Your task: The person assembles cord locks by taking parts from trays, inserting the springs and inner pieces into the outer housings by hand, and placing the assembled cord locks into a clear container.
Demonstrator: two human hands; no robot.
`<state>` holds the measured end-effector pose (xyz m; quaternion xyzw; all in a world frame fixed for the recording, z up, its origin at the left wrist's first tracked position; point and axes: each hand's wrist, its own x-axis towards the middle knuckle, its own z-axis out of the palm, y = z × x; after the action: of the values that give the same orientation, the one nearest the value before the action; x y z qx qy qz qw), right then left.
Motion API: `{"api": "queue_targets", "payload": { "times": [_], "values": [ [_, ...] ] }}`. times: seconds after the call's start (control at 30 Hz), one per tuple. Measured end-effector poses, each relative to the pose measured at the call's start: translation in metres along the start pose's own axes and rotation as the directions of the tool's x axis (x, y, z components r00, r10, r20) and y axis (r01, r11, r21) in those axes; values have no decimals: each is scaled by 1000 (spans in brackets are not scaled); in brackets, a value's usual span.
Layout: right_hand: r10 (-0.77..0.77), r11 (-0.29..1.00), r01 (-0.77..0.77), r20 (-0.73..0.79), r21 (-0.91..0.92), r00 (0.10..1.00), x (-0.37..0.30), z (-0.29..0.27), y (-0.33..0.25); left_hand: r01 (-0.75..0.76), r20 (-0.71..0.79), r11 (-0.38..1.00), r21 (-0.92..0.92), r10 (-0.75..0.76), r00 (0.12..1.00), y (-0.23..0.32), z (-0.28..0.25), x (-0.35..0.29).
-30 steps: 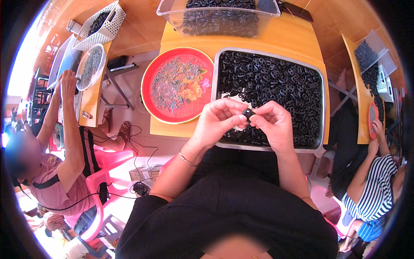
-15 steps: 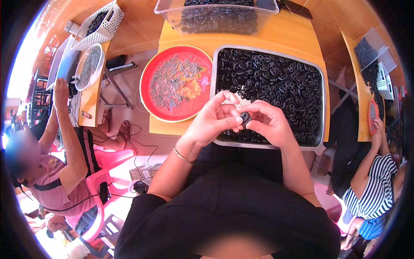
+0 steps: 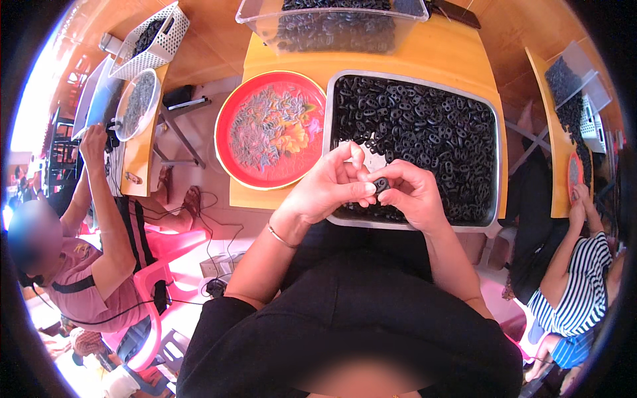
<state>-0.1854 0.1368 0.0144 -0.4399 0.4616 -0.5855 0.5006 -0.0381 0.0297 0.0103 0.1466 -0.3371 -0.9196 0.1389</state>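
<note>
A small black oval piece with two holes point(image 3: 380, 185) is held between my hands, above the near edge of a metal tray. My right hand point(image 3: 417, 194) pinches it between thumb and bent forefinger. My left hand point(image 3: 332, 184) is closed against its left side, thumb tip touching it, with one finger arched above. Whether the left fingers also hold a smaller part is hidden. Many similar black pieces point(image 3: 424, 126) fill the metal tray point(image 3: 497, 166). Left of it stands a round red tray with a flower print point(image 3: 232, 166), strewn with small thin grey pieces point(image 3: 255, 123).
Beyond the trays, a clear plastic bin point(image 3: 265, 30) holds more black pieces on the yellow table point(image 3: 458, 56). People work at side tables: one at left point(image 3: 99, 265), another in a striped shirt point(image 3: 574, 285) at right. Cables point(image 3: 212, 219) trail over the floor at left.
The black piece and my right hand have shifted slightly right and down. My left hand stays nearly in place. The person at left has moved a hand slightly.
</note>
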Motion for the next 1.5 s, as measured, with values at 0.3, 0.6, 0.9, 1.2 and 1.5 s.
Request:
{"api": "queue_targets", "payload": {
  "times": [0.3, 0.6, 0.9, 1.2, 1.5],
  "values": [
    [-10, 983, 55, -250, 173, 968, 5, -4, -10, -291, 18, 742, 605, 352, 936, 70, 21, 57],
    [30, 997, -52, -342, -54, 939, -8, -9, -14, -373, 289, -70, 925, 768, 572, 149, 7, 79],
    [33, 991, -78, -383, -104, 923, -14, -25, -7, -41, 163, -247, 968, 500, 851, 87, -68, -17],
    [47, 993, -82, -360, -84, 932, -11, -20, -5, 117, 113, -516, 849, 393, 913, 59, -78, -40],
    [28, 993, -66, -353, -97, 935, -10, -18, -6, 124, 154, -523, 843, 457, 876, 53, -82, -37]
  ]
}}
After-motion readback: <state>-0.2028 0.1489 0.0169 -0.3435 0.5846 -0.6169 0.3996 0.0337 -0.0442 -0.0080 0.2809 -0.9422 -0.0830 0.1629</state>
